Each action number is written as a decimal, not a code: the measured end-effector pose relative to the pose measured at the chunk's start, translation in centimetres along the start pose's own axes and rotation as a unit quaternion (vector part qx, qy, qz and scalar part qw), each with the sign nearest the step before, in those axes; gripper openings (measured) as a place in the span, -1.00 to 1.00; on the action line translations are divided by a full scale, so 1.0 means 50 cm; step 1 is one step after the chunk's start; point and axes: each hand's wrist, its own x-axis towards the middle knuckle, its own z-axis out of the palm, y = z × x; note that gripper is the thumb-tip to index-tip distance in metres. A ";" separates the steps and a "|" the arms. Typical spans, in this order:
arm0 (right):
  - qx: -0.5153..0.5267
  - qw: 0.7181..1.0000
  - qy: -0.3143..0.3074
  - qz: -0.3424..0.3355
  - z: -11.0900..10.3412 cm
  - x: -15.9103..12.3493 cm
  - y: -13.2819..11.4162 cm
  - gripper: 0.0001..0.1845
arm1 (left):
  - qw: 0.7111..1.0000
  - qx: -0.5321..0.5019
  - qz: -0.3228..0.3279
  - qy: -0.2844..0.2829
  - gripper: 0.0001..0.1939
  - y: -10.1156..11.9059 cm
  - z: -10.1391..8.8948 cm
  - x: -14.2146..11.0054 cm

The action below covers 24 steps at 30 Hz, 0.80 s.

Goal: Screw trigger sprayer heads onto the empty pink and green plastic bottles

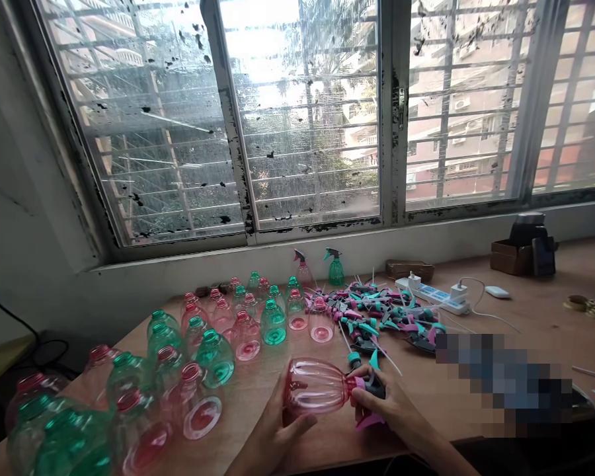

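Spray head (375, 383) part-hidden by right hand (394, 400), fingers pinching it at the neck. Left hand (276, 416) cups base of pink bottle (317, 387), sideways over table (258, 390) front. Front green bottle (74, 439) cut off; standing bottles (248, 338) left, contents unclear.

The left hand (276, 426) (thumb extended) is cupped, while the right hand (391, 402) grips with bent fingers.

A power strip (432, 295) is lying on the tabletop (535, 314) with chargers (459, 293) sitting in it; a brown box (510, 258) is standing farther right, windows (307, 119) rising behind.
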 end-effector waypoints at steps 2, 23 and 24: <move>0.004 1.000 -0.001 -0.002 0.000 -0.001 0.001 -0.55 | 1.000 0.002 0.017 -0.003 0.02 -0.010 0.000 0.001; -0.014 1.000 0.012 -0.014 0.002 -0.001 -0.008 -0.55 | 1.000 -0.002 0.018 0.018 -0.01 -0.016 0.000 0.003; -0.017 1.000 0.015 -0.015 0.000 0.000 -0.006 -0.55 | 1.000 0.008 0.018 0.022 0.00 -0.019 0.000 0.002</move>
